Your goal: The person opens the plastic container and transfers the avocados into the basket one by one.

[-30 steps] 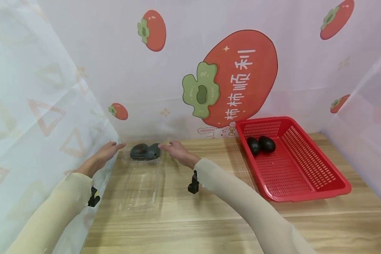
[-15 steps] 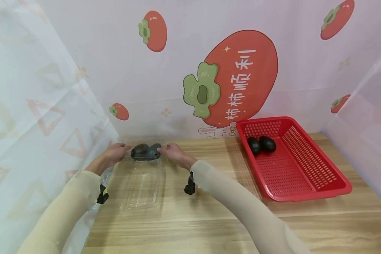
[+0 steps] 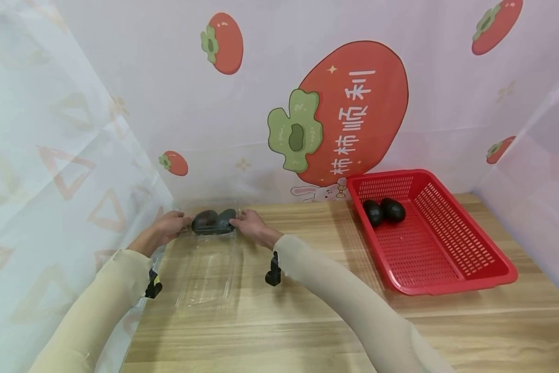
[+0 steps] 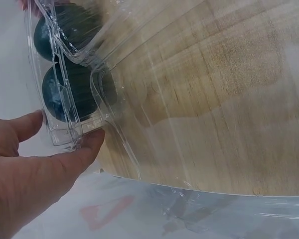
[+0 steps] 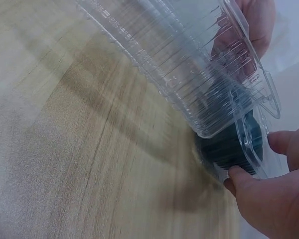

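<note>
A clear plastic clamshell box [image 3: 211, 232] lies at the back left of the table, its hinged lid [image 3: 206, 280] folded open toward me. Two dark avocados [image 3: 205, 221] sit side by side in its far half. My left hand [image 3: 169, 225] grips the left end of that half; in the left wrist view the thumb is at the rim and the fingers [image 4: 92, 142] are under the corner. At the opposite end, my right hand [image 3: 253, 226] pinches the wall between thumb and fingers [image 5: 241, 179]. The ribbed lid [image 5: 174, 64] partly covers the avocados in the right wrist view.
To the right stands a red perforated basket [image 3: 452, 287] with two dark avocados [image 3: 383, 211] in its far left corner. Patterned white sheets rise behind the wooden table [image 3: 298, 321] and at both sides. The left sheet is close to my left arm.
My left hand has moved right, onto the end of the clamshell box. My right hand has shifted slightly left and closed on its end. The box has hardly moved.
</note>
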Available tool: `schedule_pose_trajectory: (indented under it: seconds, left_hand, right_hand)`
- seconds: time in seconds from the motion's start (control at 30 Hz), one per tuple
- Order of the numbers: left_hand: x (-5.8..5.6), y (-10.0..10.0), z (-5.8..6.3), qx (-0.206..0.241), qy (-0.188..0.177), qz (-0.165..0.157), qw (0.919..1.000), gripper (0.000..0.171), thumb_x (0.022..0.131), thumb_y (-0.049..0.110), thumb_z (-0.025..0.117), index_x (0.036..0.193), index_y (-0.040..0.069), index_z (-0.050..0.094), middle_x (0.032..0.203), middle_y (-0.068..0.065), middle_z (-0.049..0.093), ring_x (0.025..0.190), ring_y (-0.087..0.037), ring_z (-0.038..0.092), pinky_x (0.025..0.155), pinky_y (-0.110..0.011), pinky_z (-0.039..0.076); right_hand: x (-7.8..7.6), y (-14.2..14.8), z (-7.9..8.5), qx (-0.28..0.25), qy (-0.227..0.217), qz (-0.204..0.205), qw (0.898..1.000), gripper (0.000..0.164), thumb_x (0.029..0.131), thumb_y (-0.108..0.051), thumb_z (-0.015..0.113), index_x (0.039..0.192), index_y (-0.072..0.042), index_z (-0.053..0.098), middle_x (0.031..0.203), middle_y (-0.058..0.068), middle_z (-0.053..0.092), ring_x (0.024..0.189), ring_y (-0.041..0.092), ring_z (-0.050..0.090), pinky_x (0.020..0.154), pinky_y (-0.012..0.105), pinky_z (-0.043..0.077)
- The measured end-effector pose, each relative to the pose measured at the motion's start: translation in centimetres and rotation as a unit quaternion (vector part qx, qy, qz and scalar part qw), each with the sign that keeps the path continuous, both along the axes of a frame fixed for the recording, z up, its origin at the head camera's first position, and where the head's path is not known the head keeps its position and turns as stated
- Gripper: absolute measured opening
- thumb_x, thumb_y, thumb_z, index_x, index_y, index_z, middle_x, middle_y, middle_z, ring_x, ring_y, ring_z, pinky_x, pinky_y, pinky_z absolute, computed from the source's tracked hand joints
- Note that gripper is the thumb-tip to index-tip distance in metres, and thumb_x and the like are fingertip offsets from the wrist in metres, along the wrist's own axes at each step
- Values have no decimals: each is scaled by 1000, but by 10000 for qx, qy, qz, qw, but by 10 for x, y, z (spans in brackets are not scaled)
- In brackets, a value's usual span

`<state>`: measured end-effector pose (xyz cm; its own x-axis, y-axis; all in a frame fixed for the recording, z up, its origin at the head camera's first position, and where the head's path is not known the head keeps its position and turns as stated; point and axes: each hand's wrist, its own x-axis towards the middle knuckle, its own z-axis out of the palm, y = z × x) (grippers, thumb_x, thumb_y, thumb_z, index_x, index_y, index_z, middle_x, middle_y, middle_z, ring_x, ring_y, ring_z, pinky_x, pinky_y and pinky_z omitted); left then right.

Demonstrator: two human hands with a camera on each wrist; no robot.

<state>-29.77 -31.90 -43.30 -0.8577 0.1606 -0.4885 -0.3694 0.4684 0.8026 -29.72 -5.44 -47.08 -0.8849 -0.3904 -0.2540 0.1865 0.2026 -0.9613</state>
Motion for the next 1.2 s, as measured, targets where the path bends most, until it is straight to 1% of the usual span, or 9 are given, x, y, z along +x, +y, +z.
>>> schedule_pose_trajectory:
  seconds: [0.17, 0.3, 0.43, 0.67, 0.87, 0.97, 1.07, 1.13, 1.2]
  left_hand:
    - [1, 4, 2, -58, 87, 94, 9999, 69, 116, 17, 34, 160, -15, -9, 162, -37, 20, 138, -39, 37, 121, -57, 31]
    - [0, 6, 4, -109, 43, 122, 9999, 70, 116, 17, 35, 162, -13, -8, 170, -36, 4, 157, -44, 22, 126, -59, 25]
    - [-2, 10, 5, -122, -3, 149, 9998, 70, 116, 16, 35, 162, -12, -9, 172, -33, -8, 161, -46, 4, 127, -60, 19]
    - [-5, 24, 7, -102, -28, 331, 9994, 70, 115, 13, 36, 160, -16, -9, 170, -36, -7, 160, -47, 4, 127, -59, 19]
    - [-6, 38, 10, 72, -28, 435, 9990, 69, 114, 11, 35, 162, -14, -8, 172, -34, 4, 161, -41, 13, 128, -55, 20]
    - [-7, 44, 12, 191, 64, 406, 9990, 70, 114, 11, 36, 162, -13, -8, 145, -30, 43, 138, -33, 43, 127, -50, 27]
    - [-9, 51, 15, 254, 184, 334, 9990, 70, 113, 9, 37, 162, -13, -8, 108, -12, 45, 100, -20, 44, 115, -46, 36]
    - [-9, 56, 17, 304, 239, 267, 9989, 70, 113, 8, 37, 162, -14, -8, 114, -17, 51, 101, -20, 45, 116, -45, 35]
    - [-10, 61, 20, 409, 256, 210, 9986, 71, 112, 7, 37, 162, -13, -10, 149, -32, 42, 127, -27, 47, 125, -46, 29]
  right_hand:
    - [-1, 2, 3, -10, -58, -16, 10000, 70, 112, -20, 56, 167, 4, 20, 166, 25, 38, 153, 37, 39, 119, 50, 41]
    - [-3, 5, 5, -14, -81, -41, 10000, 70, 112, -19, 55, 167, 4, 19, 166, 25, 38, 153, 37, 40, 120, 49, 41]
    - [-5, 8, 6, 16, -57, -71, 10000, 69, 112, -19, 56, 166, 5, 21, 165, 25, 38, 152, 36, 41, 120, 48, 41]
    - [-12, 20, 7, 62, 106, -47, 9999, 69, 112, -17, 55, 166, 5, 19, 168, 24, 33, 152, 38, 41, 121, 49, 39]
    - [-17, 34, 13, 79, 220, 15, 9997, 58, 111, -12, 54, 160, 10, 33, 154, 27, 51, 133, 37, 57, 109, 54, 48]
    - [-18, 41, 18, 168, 278, 28, 9995, 56, 111, -11, 54, 159, 11, 35, 154, 28, 51, 134, 37, 56, 108, 54, 48]
    - [-19, 50, 23, 389, 350, 60, 9986, 60, 111, -14, 54, 161, 9, 31, 163, 27, 42, 145, 37, 48, 115, 51, 45]
    - [-21, 57, 26, 569, 402, 83, 9975, 64, 111, -17, 54, 163, 8, 28, 167, 25, 35, 152, 36, 40, 120, 49, 40]
    - [-23, 64, 29, 650, 401, 118, 9970, 65, 111, -18, 54, 163, 8, 27, 168, 25, 34, 154, 37, 36, 122, 50, 37]
